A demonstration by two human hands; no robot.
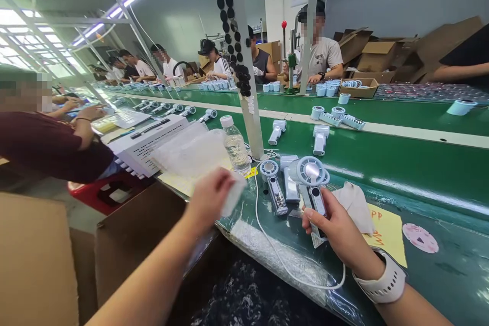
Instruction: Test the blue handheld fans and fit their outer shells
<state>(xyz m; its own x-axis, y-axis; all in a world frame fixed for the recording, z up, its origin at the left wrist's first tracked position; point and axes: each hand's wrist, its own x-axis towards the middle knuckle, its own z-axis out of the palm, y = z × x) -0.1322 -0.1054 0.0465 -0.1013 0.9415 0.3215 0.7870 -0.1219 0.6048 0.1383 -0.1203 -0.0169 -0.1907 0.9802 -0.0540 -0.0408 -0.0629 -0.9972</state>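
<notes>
My right hand (340, 229) is closed around the handle of a pale blue hand-held fan (311, 178), held just above the green bench. My left hand (208, 196) pinches a clear plastic bag (193, 150) lifted over the bench's left part. Two more fans (273, 183) lie side by side just left of the one I hold. A white cloth (357, 204) lies on a yellow sheet (387, 232) right of my right hand. A white cable (267, 237) loops across the bench between my arms.
A water bottle (235, 145) stands by a slanted post (248, 76). More fans (320, 138) lie along the green conveyor (401, 158). A white box (147, 142) sits at left. Several seated people work on both sides. Cardboard boxes (42, 260) stand by my left arm.
</notes>
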